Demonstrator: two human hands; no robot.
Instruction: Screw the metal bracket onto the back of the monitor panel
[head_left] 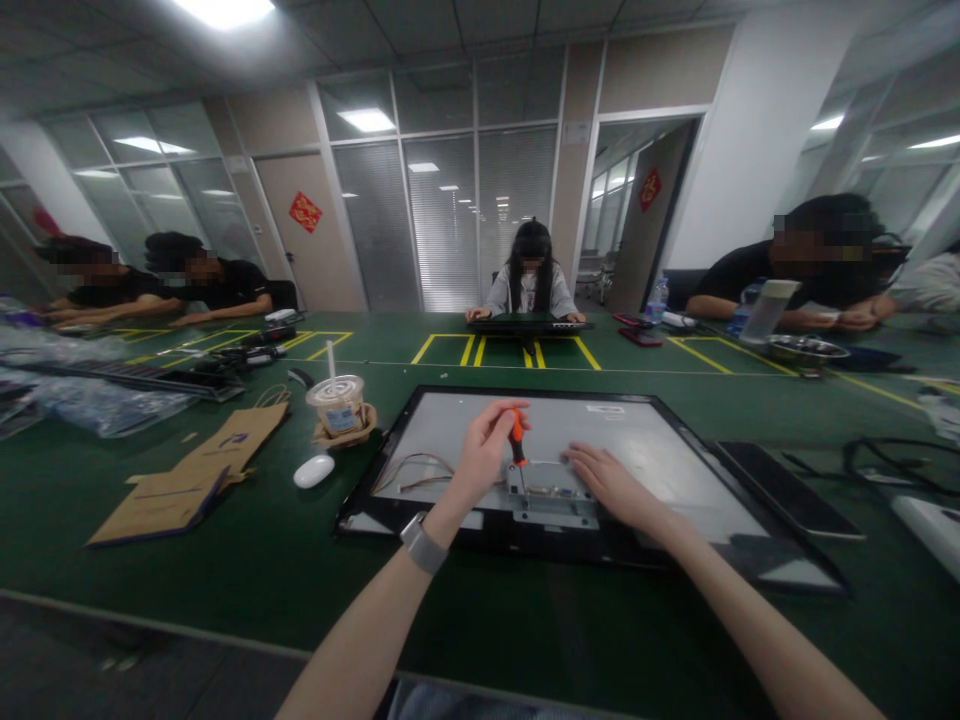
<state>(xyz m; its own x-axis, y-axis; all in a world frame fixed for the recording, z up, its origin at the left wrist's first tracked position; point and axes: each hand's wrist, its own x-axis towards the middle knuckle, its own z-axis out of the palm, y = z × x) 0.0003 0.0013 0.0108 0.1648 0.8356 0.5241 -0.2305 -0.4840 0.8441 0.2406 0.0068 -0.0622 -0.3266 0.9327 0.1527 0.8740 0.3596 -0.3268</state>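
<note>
A flat monitor panel (450, 420) with a black frame lies back side up on the green table. My left hand (491, 445) grips an orange and black screwdriver (517, 435) by its handle. The tool stands nearly upright, its shaft pointing down at the left end of a metal bracket with a circuit board (555, 505) near the panel's front edge. My right hand (607, 483) rests flat on the panel just right of the bracket, fingers stretched out. Thin cables (420, 465) run across the panel left of the bracket. Where exactly the screwdriver tip touches is too small to tell.
A white mouse (313, 471), an iced drink cup (337, 405) and brown paper bags (180, 480) lie to the left. On the right are a black flat bar (787, 488), dark cables (892, 455) and a metal bowl (808, 350). Several people sit around the table.
</note>
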